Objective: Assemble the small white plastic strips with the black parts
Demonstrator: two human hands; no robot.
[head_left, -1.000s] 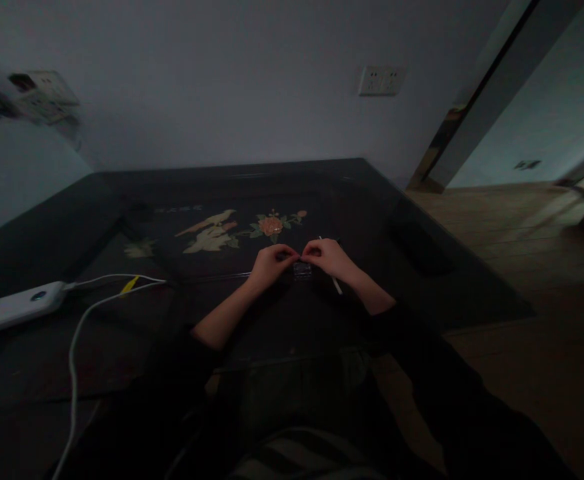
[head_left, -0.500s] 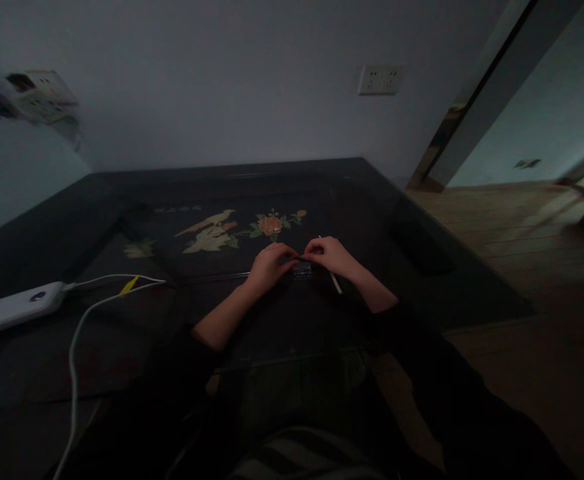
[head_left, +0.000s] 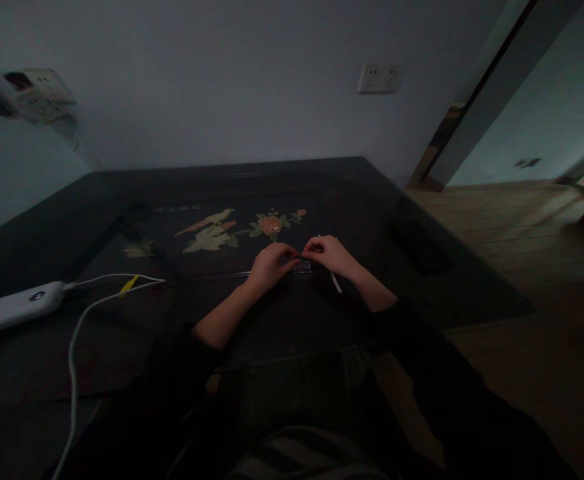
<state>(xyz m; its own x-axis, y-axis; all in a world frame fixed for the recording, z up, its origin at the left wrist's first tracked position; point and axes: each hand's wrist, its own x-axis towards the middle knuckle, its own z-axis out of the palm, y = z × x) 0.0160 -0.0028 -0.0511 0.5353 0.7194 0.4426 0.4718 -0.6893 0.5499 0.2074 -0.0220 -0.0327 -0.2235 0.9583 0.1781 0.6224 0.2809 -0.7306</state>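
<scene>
Small clear block [head_left: 302,268], glinting, low on the dark table [head_left: 422,287] between both hands, too dim and small to identify; long axis roughly left to right across the view, facing impossible to tell.

Nearest the camera: dark sleeves and a striped garment at the bottom edge, forearms reaching forward over the near table edge.

Farther in, left hand [head_left: 268,264] curled, fingertips pinched toward the middle, just above and left of the block. Right hand [head_left: 330,255] likewise curled, fingertips meeting the left hand's over the block. Hands together, tips touching or nearly so around something thin and dark; whether actually clamped on the block cannot be told. Thin white stick [head_left: 335,281] slanting out beneath the right hand, running from upper left to lower right, partly hidden by the palm.

Off to the left at about the same depth: white power strip [head_left: 15,308] lying flat, white cables [head_left: 79,327] looping from it toward the near edge, a yellow tag [head_left: 129,285] beside the plug end.

Beyond the hands, inlaid bird-and-flower picture [head_left: 237,230] in the tabletop.

Farthest: pale wall with a white double socket [head_left: 381,78], doorway frame to the right, wooden floor [head_left: 522,233] past the table's right edge.
</scene>
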